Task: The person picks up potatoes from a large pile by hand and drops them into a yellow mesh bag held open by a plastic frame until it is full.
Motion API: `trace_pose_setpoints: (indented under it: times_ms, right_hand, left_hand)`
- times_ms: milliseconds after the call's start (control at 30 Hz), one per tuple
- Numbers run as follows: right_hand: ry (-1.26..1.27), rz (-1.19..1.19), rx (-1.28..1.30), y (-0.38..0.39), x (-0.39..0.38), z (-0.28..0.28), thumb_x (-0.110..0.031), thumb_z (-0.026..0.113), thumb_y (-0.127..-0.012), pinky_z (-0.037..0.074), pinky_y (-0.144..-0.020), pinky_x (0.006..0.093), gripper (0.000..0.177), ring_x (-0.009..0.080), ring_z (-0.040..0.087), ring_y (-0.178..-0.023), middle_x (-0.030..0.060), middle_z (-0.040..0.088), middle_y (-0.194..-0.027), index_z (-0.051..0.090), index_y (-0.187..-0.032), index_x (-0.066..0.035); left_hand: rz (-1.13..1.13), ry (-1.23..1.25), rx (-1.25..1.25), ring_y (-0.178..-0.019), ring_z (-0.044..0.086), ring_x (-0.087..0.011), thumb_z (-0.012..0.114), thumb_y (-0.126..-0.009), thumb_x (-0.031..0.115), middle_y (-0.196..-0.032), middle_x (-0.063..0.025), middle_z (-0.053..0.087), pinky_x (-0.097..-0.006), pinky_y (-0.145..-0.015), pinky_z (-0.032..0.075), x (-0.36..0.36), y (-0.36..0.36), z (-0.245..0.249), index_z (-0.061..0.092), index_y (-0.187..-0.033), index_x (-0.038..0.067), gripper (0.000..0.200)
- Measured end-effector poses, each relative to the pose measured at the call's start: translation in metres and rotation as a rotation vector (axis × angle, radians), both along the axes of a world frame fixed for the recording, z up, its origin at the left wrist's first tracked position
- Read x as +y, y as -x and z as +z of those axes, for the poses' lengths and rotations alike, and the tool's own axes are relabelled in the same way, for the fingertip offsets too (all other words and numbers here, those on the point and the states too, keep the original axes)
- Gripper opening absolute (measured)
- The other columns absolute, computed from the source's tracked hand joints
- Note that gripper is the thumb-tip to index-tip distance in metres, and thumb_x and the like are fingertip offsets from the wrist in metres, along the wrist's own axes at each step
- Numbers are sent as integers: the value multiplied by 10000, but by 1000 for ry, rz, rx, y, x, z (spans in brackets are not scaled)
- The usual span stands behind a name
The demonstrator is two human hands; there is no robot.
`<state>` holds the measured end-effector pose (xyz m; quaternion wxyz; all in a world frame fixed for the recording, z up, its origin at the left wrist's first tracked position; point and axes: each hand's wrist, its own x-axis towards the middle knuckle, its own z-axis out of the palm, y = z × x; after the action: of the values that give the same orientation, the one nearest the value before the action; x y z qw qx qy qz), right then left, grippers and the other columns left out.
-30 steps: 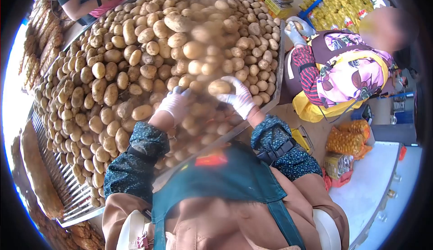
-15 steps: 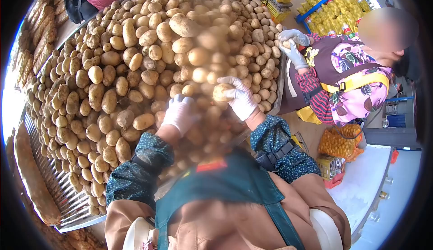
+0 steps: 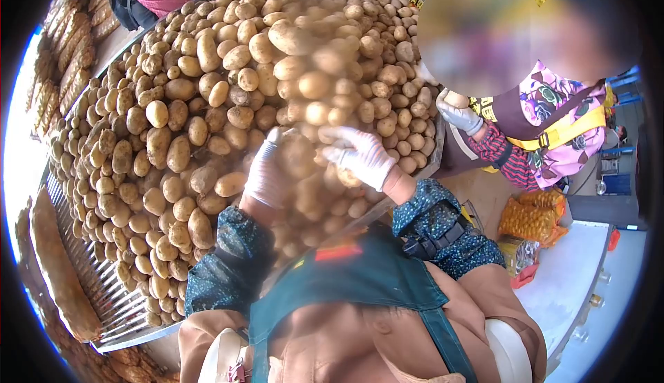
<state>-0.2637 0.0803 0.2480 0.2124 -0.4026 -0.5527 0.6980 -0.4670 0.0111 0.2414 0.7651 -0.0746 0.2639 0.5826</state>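
My left hand (image 3: 265, 174), in a whitish glove, is upright over the potato heap (image 3: 180, 120) with its fingers stretched out. Beside its palm lies a potato (image 3: 301, 158), blurred by a smear across the view; no grip on it shows. To the right, my right hand (image 3: 362, 158), also gloved, reaches leftward with its fingers apart. Close under its palm sits another potato (image 3: 348, 177). Both hands are low over the near part of the heap, a short gap between them.
A slatted metal table (image 3: 97, 279) bears the heap. At the right, a co-worker's gloved hand (image 3: 458, 113) holds a potato. Net bags of potatoes (image 3: 529, 220) stand on the floor near a white surface (image 3: 574, 272). Stacked sacks (image 3: 72, 51) are at far left.
The potato that my right hand held is out of its fingers, which have spread. My left hand has tilted upright. The view has shifted slightly, and the co-worker's hands have moved apart.
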Motion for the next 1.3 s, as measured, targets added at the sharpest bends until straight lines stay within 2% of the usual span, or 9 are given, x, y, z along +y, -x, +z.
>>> trace_pose_setpoints:
  times_ms: [233, 433, 567, 600, 767, 967, 1200, 1267, 1300]
  right_hand:
    - [-88, 188, -259, -5, -18, -2, -166, 778, -858, 494, -957, 319, 580, 160, 572, -1118, 90, 643, -1197, 525, -1361, -29]
    - [95, 33, -69, -26, -48, -21, -88, 792, -825, 509, -945, 296, 472, 138, 606, -1069, 42, 671, -1161, 597, -1253, -50]
    - [-284, 57, -357, -42, -50, -18, -137, 817, -777, 519, -924, 323, 572, 209, 641, -1060, 124, 676, -1177, 583, -1292, -53]
    - [-335, 28, -375, -51, -52, -15, -183, 831, -754, 520, -914, 344, 626, 258, 650, -1059, 150, 673, -1175, 574, -1312, -63]
    - [-677, 26, -619, -93, -73, -11, -323, 757, -775, 493, -972, 433, 655, 369, 611, -1120, 197, 628, -1245, 554, -1344, -71]
    - [-30, -97, -300, -115, -86, -4, -183, 655, -935, 512, -956, 417, 486, 282, 617, -1132, 90, 651, -1203, 506, -1394, -127]
    - [-110, -325, 44, -156, -108, -85, -218, 844, -777, 473, -948, 359, 691, 208, 587, -1079, 81, 654, -1170, 539, -1390, -119]
    - [-188, -334, 11, -176, -119, -56, -207, 857, -773, 438, -994, 355, 701, 209, 565, -1120, 87, 644, -1205, 540, -1388, -91]
    - [-187, -322, 12, -188, -124, -40, -210, 851, -780, 425, -1015, 354, 698, 211, 558, -1141, 86, 641, -1219, 536, -1389, -82]
  left_hand:
    - [-145, -164, 305, -1058, 606, -208, 638, -950, 235, -1125, -92, 642, -366, -931, 502, -14, -40, 12, 604, -1200, 52, 312]
    - [-110, -413, 1161, -950, 572, -128, 635, -963, 189, -1020, -33, 633, -272, -816, 480, -17, -63, -19, 658, -1104, 43, 205]
    - [-137, -489, 1516, -852, 579, -138, 631, -957, 152, -876, -25, 637, -276, -773, 481, 14, -52, -30, 668, -1030, 33, 144]
    - [-87, -701, 1864, -873, 639, -302, 644, -889, 140, -991, -164, 646, -394, -740, 510, 32, -35, -38, 655, -1064, 12, 217]
    - [-562, -910, 2585, -1059, 625, -367, 608, -853, 140, -1345, -160, 528, -466, -887, 519, 90, -22, -47, 437, -1412, 109, 585]
    - [-984, -711, 2618, -1028, 632, -341, 791, -728, 226, -1209, -176, 540, -428, -827, 545, 104, -43, -9, 516, -1331, 104, 674]
    - [-315, -624, 2383, -977, 631, -321, 809, -727, 235, -1173, -160, 537, -432, -825, 543, 63, -12, -10, 549, -1196, 66, 562]
    - [-212, -480, 1966, -1132, 581, -393, 733, -860, 362, -1276, -228, 588, -485, -1010, 480, 27, -27, 19, 558, -1322, 43, 587]
    - [-140, -395, 1210, -1120, 586, -340, 678, -910, 292, -1206, -217, 610, -451, -935, 513, 10, -41, 22, 576, -1267, 24, 457]
